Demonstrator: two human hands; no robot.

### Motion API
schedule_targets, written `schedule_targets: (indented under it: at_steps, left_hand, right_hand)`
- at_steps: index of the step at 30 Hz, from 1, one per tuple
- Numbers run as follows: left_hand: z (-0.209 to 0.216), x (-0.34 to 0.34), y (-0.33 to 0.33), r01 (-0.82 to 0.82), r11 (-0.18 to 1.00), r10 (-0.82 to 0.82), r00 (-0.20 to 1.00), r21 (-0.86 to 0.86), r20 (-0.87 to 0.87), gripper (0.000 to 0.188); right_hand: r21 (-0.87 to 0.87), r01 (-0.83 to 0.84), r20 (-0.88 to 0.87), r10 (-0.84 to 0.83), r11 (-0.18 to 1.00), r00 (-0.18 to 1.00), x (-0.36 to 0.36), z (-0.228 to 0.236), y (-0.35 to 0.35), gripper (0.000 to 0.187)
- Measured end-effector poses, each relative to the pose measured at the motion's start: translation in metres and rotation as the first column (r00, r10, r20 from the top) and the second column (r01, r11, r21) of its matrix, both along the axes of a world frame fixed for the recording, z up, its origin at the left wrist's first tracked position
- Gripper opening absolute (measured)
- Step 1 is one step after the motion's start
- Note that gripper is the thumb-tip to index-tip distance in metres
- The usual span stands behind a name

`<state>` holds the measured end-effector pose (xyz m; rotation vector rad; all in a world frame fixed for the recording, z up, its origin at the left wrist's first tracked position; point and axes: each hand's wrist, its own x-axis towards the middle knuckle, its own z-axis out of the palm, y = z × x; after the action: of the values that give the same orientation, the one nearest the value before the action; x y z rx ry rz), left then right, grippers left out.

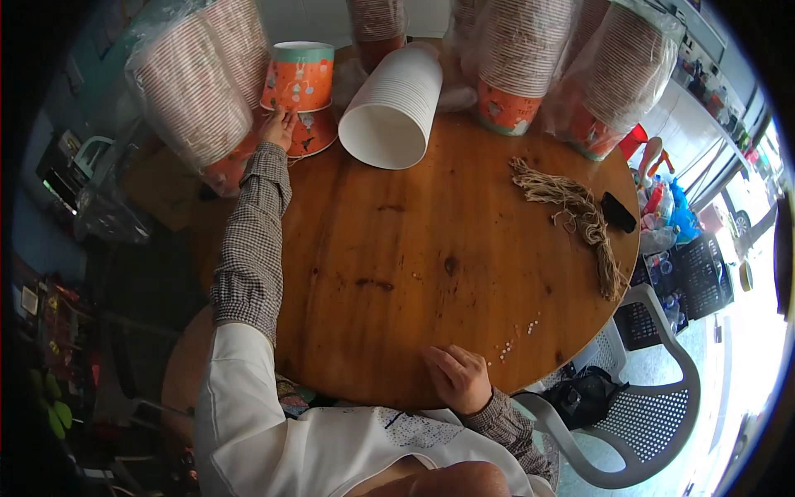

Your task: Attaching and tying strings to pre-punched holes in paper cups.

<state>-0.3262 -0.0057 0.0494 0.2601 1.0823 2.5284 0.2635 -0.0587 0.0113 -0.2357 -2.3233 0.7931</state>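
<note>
At the far left of the table, my left hand reaches out with its fingers at the rim of an orange paper bucket. This bucket is upside down, its green base on top, and sits over another orange paper bucket. The fingertips look closed on the rim, though part of the grip is hidden. Just to the right, a nested stack of white paper buckets lies on its side, mouth toward me. My right hand rests at the near table edge, fingers curled, with nothing visible in it.
Plastic-wrapped stacks of paper buckets stand at the far left, with more wrapped stacks at the far right. A bundle of beige strings lies beside a black object. Small white bits dot the round wooden table. A grey plastic chair stands at right.
</note>
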Motion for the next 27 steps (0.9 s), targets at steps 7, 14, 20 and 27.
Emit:
schedule_targets:
  at_steps: [7,14,20,27]
  left_hand:
    - [-0.073,-0.013,-0.049,-0.115,0.993,0.117,0.985,-0.027,0.127,0.034]
    - [-0.07,0.065,-0.101,0.031,0.985,-0.011,0.993,-0.167,0.12,0.033]
    - [-0.064,0.107,-0.143,0.222,0.966,-0.213,0.974,-0.135,0.08,0.019]
    - [-0.049,0.208,-0.131,0.581,0.796,-0.567,0.814,-0.169,0.129,0.018]
  right_hand:
    - [-0.013,-0.041,-0.028,0.041,0.999,0.999,0.001,0.002,-0.005,0.026]
    - [-0.026,0.015,-0.006,-0.015,1.0,1.0,0.006,-0.001,-0.005,0.027]
    - [-0.083,0.049,-0.058,-0.054,0.995,0.997,0.008,-0.003,-0.009,0.025]
    - [-0.351,0.268,-0.155,-0.338,0.897,0.928,0.031,-0.008,0.015,0.016]
